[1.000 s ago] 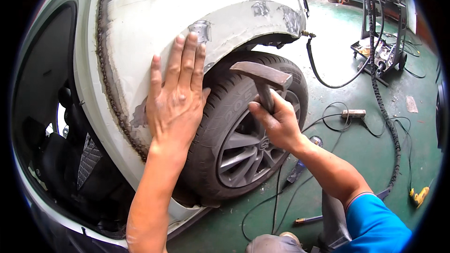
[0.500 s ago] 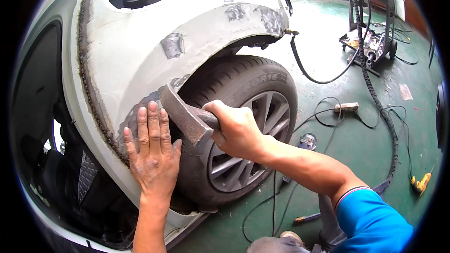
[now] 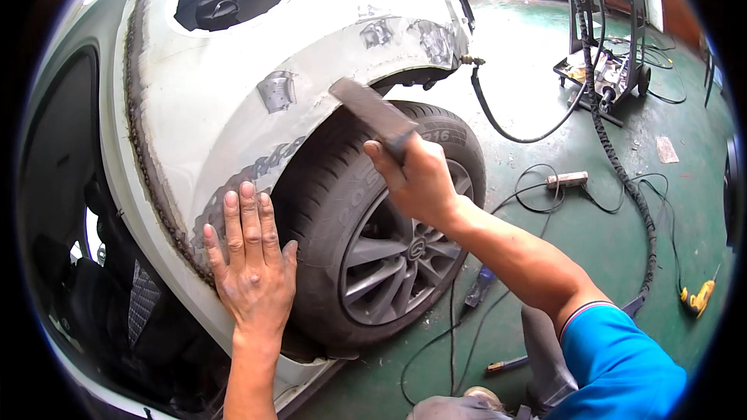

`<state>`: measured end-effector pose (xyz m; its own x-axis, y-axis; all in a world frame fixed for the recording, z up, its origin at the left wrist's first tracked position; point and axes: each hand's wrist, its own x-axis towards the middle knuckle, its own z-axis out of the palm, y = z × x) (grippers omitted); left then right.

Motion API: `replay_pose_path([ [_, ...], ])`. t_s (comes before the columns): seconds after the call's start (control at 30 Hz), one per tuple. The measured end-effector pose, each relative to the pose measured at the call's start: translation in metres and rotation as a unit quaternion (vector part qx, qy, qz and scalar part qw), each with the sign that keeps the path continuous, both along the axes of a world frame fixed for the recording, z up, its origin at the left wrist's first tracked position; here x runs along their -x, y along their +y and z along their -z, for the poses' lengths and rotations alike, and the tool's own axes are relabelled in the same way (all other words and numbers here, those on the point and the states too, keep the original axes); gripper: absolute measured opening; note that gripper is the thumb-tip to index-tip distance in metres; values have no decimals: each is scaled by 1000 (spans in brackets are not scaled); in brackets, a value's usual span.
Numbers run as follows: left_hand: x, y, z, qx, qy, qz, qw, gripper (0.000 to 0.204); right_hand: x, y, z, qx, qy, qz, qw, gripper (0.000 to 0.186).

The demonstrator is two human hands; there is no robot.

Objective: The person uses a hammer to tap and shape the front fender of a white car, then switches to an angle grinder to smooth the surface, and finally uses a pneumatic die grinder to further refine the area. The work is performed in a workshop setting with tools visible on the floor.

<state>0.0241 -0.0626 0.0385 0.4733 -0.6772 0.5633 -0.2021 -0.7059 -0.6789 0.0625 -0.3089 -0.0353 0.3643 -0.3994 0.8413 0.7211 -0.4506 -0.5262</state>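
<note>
Swinging back up from the wheel arch, the body hammer (image 3: 372, 111) now hangs raised in the right hand (image 3: 416, 180), fist closed tight round its handle, head tilted above the tyre (image 3: 342, 210). Half a second ago its face was down against the arch lip just beside the left hand (image 3: 250, 264); that hand has stayed flat, fingers spread and holding nothing, pressed on the sanded rear quarter panel (image 3: 226, 101) at the arch edge. The lift suggests another blow is being readied on the same stretch of metal, above the left fingertips.

Matt sanded metal fender (image 3: 233, 109), ribbed rubber tyre (image 3: 327, 187).
</note>
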Motion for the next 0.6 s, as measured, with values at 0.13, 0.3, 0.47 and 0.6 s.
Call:
replay_pose_path([
  [0.13,0,0,1,5,5,1,1000,94,0,-10,-1,50,97,16,994,21],
  [0.3,-1,-1,0,9,5,4,1000,93,-3,-11,-3,48,58,3,997,20],
  [0.47,1,2,3,6,4,0,1000,93,9,-9,-3,14,1,-53,999,20],
  [0.6,2,-1,3,14,9,0,1000,93,-6,-15,0,121,94,12,988,20],
])
